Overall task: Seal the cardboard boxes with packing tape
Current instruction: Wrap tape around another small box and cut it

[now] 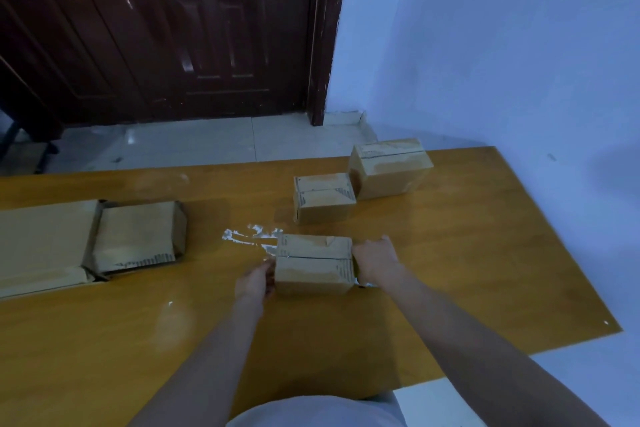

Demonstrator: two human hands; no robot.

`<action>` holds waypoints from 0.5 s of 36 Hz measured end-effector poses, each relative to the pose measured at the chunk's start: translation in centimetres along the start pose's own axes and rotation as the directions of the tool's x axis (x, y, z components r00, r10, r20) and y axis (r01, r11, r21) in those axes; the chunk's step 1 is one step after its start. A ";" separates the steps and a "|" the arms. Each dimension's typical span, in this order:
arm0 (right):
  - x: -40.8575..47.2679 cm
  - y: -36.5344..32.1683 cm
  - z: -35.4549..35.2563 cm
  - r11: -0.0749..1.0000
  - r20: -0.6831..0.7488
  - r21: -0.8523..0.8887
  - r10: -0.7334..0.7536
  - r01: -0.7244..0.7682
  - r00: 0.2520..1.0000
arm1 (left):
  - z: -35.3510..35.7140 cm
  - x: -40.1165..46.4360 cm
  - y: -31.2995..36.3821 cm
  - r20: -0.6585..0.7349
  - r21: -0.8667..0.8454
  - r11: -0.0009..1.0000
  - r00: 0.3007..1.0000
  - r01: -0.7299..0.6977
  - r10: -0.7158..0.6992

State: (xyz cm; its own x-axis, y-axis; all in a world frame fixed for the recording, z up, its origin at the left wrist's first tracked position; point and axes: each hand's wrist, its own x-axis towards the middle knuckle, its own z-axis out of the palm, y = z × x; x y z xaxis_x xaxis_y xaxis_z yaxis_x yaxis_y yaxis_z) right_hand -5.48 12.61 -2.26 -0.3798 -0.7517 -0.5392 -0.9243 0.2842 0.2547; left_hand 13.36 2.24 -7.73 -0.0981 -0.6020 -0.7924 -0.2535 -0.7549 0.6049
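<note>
We find the box point(313, 263) mid-table point(485, 253), toward the near edge, flaps closed. Our left hand point(254, 282) and right hand point(375, 260) clasp its two ends, fingers curled on the cardboard, likely steadying it for taping. Two boxes point(323, 198) stand near the far right corner.

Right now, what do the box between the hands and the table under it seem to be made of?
The box looks like plain brown cardboard, matte, with printed dark markings and a seam between its top flaps. The table seems to be wood or wood-look laminate, orange-brown with a smooth, slightly glossy finish: it reflects light near the box. Which of the two cannot be told.
</note>
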 end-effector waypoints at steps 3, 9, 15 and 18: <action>-0.7 -0.1 0.5 0.998 0.008 0.060 0.023 -0.023 1.000 | 0.6 0.1 -0.4 -0.032 0.057 0.996 0.997 -0.072 0.074; -2.8 -0.7 1.8 0.963 0.046 0.259 0.067 -0.077 0.997 | -0.2 1.2 1.9 -0.110 0.444 0.872 0.953 -0.207 0.282; -4.3 -1.7 4.3 0.668 0.058 0.739 0.061 -0.084 0.996 | 0.7 -4.0 2.2 -0.122 0.605 0.463 0.500 -0.647 0.858; -5.3 -2.5 4.7 0.381 0.055 0.922 0.062 -0.075 0.997 | 2.7 -5.6 0.0 0.256 0.680 0.175 0.455 -0.712 0.853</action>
State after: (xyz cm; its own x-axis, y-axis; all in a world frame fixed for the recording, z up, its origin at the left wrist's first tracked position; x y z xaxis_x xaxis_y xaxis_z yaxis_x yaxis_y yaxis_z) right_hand -1.36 18.72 -3.80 -0.4380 -0.6984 -0.5660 -0.3589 0.7131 -0.6022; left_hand 11.30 6.33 -3.52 -0.5075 -0.8510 0.1350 -0.6294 0.4731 0.6164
